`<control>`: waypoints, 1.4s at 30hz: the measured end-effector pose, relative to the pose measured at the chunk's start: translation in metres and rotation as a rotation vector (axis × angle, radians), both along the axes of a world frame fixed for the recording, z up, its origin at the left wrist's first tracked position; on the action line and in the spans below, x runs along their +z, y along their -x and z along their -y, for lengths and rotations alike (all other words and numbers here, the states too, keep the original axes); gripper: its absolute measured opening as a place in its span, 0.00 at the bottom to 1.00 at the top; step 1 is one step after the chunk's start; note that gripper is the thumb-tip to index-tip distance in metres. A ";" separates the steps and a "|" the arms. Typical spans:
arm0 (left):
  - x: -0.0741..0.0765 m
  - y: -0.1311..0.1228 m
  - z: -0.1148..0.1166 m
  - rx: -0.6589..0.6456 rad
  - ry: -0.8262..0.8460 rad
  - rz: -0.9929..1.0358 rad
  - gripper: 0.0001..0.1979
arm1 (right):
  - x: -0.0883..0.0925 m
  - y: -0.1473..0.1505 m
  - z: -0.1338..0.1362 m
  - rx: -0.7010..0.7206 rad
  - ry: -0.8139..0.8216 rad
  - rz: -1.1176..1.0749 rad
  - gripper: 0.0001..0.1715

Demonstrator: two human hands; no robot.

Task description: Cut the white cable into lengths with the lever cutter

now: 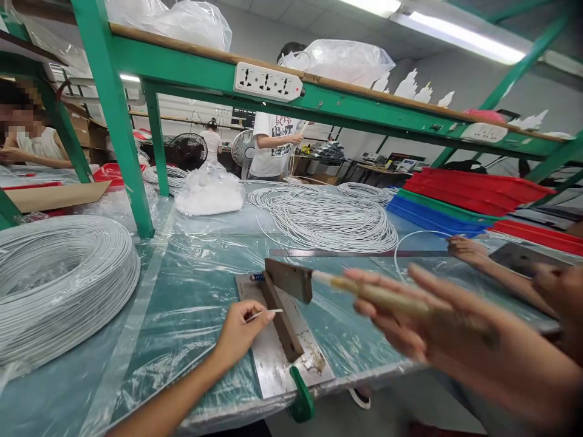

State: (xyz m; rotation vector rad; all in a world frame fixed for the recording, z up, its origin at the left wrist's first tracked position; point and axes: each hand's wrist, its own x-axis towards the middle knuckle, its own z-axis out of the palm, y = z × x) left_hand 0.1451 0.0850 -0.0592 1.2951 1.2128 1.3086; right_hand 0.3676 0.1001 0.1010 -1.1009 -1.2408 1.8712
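Note:
My left hand [243, 331] pinches a thin white cable [266, 314] near its end, just over a metal fixture. That fixture is a flat metal plate [268, 358] with a brown metal bar [283, 325] and a raised brown block [289, 279] on it. A green clamp [301, 394] sits at the plate's front edge. My right hand [410, 312], smeared by motion, is to the right of the fixture around a long yellowish tool [382, 296] with a pale tip, which points toward the block.
Large cable coils lie at the left [109, 291] and at the back [332, 218]. A steel ruler [355, 253] lies behind the fixture. Stacked trays [473, 194] stand back right. Another person's hand [469, 250] reaches in from the right. A green shelf frame [182, 67] spans overhead.

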 end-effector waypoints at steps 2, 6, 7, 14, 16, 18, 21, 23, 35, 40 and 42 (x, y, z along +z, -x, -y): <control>0.000 -0.004 0.006 -0.012 0.026 0.002 0.26 | 0.022 0.020 -0.031 -0.057 0.004 -0.075 0.33; -0.003 -0.015 0.015 -0.036 0.097 0.020 0.31 | 0.035 0.065 -0.101 -0.026 -0.144 -0.118 0.40; -0.003 -0.017 0.017 -0.045 0.110 0.025 0.31 | 0.034 0.075 -0.119 0.014 -0.194 -0.116 0.41; -0.003 -0.025 0.028 -0.073 0.129 0.081 0.32 | 0.011 0.126 -0.211 0.139 -0.243 -0.012 0.41; -0.001 -0.026 0.029 -0.079 0.126 0.118 0.32 | 0.002 0.139 -0.220 0.090 -0.262 0.017 0.39; 0.003 -0.026 0.029 -0.066 0.121 0.159 0.32 | -0.007 0.151 -0.221 0.022 -0.299 0.035 0.36; 0.016 -0.021 0.029 0.004 0.099 0.240 0.31 | -0.020 0.159 -0.207 -0.090 -0.412 0.032 0.31; 0.031 -0.013 0.030 0.090 0.069 0.313 0.30 | -0.028 0.152 -0.186 -0.095 -0.497 0.016 0.30; 0.105 -0.010 0.038 0.268 -0.242 0.505 0.18 | -0.098 0.103 0.018 0.900 -0.307 -0.122 0.28; 0.095 0.008 0.051 -0.011 -0.074 -0.380 0.23 | -0.069 0.056 -0.019 0.208 -0.481 -0.190 0.24; 0.092 0.020 0.054 -0.080 0.016 -0.733 0.19 | -0.056 0.018 -0.050 -0.169 -0.519 -0.194 0.23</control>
